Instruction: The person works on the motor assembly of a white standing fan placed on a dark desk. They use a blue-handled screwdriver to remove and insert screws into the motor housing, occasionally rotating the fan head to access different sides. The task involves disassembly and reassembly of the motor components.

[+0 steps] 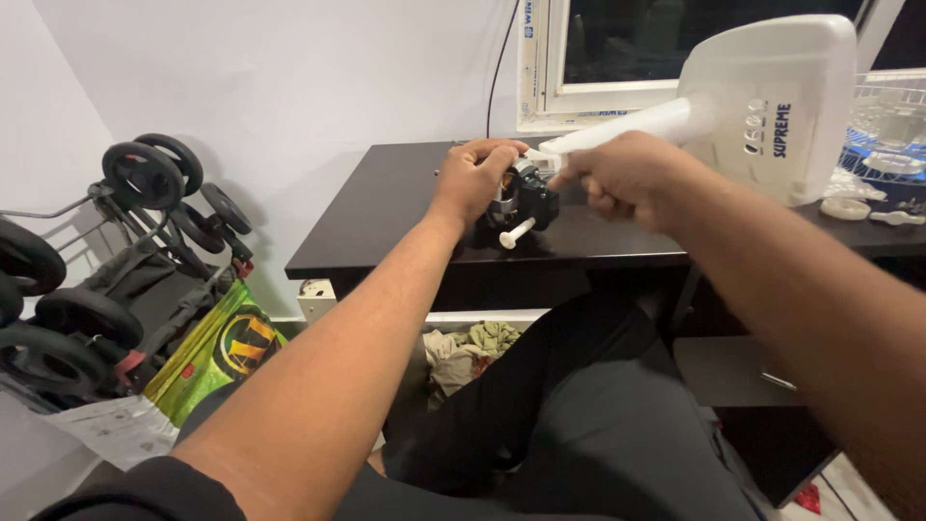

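we list a green and yellow printed bag point(217, 352) on the floor at lower left, wedged against a folded stroller point(106, 251). a white printed paper sheet point(121, 425) lies flat just in front of it. a white sticker strip with blue lettering point(529, 19) runs up the window frame point(540, 101). dark blue lettering and small round marks point(769, 130) sit on the white fan base point(772, 96) at upper right.

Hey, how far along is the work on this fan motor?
Done: the wire grille lies off to the side on the dark table. In hand: the left hand grips the black motor, its white shaft bare, while the right hand works at its top beside the white fan stand. Left: grille and small white parts remain unfitted.
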